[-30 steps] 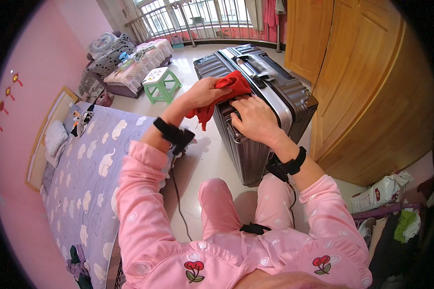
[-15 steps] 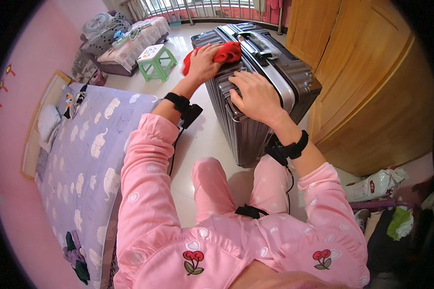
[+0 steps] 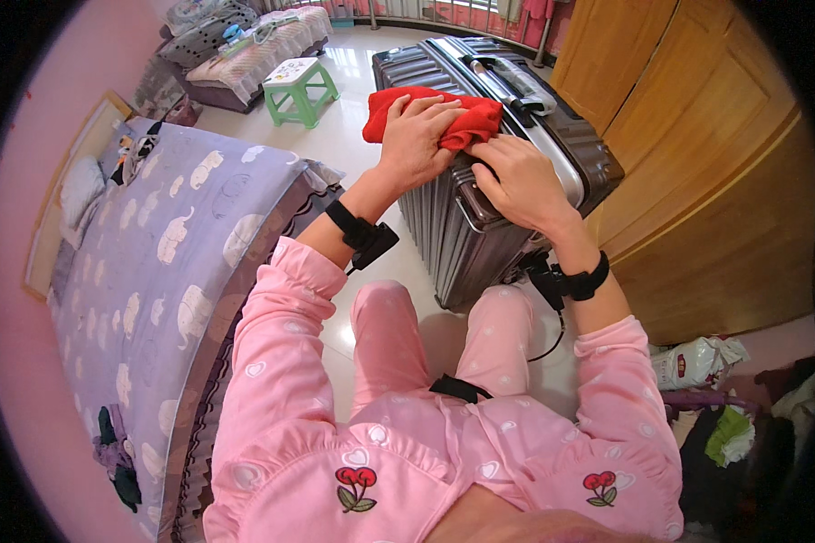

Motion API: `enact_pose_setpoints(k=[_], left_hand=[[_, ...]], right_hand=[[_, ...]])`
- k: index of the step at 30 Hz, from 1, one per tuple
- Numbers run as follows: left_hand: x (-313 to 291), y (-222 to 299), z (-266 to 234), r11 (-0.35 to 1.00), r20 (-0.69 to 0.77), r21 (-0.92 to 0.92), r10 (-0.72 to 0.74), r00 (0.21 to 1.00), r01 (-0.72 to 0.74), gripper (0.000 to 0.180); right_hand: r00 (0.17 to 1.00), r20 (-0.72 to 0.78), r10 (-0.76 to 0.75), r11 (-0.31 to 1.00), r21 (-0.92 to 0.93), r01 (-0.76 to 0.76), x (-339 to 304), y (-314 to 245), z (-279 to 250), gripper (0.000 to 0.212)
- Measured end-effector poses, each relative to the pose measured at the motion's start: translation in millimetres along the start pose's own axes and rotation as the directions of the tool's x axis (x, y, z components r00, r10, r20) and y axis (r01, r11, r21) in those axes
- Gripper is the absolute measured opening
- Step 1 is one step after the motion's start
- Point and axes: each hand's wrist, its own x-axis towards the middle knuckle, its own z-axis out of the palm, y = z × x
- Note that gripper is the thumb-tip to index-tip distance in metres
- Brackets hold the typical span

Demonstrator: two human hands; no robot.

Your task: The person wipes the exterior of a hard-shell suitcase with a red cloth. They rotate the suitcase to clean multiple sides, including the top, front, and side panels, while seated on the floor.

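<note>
Red cloth [image 3: 475, 122] has slid rightward under spread left grip [image 3: 417, 136]; right grip [image 3: 521, 183] rests unclenched on closed suitcase [image 3: 439, 240].

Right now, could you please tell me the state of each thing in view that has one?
Suitcase: upright, closed
Red cloth: bunched, lying on the suitcase
Left hand: laid over the cloth
Right hand: resting on the suitcase
Stool: standing upright
Wardrobe door: shut
Bed sheet: spread out

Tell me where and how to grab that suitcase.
The suitcase is probably best taken by its carry handle, from above. The handle lies along the upward-facing side, beyond the red cloth, and is a narrow bar, while the ribbed shell is broad.
</note>
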Motion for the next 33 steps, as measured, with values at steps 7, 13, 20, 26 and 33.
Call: enact_pose_setpoints(k=[7,13,20,26,33], left_hand=[[-10,-14,1,0.994,-0.006,0.032,0.106,0.994,-0.105,0.056],[4,-92,11,0.932,-0.042,0.175,-0.316,0.948,0.318,0.049],[22,-136,3,0.836,0.132,-0.055,-0.536,0.834,0.546,0.05],[12,-102,19,0.898,0.037,0.295,-0.351,0.936,0.326,0.056],[-11,-24,8,0.998,-0.054,0.03,-0.053,0.997,0.055,0.048]], right_hand=[[1.0,0.022,-0.012,0.993,0.121,0.01,-11,15,-17,0.02],[0.999,0.025,-0.04,0.99,0.135,0.037,-16,16,-12,0.024],[0.993,0.118,0.003,0.991,0.133,-0.019,-12,12,-16,0.026],[0.995,0.102,0.006,0.999,0.037,-0.009,-13,-12,-7,0.05],[0.997,0.063,0.051,0.998,0.027,-0.053,-14,-18,-3,0.055]])
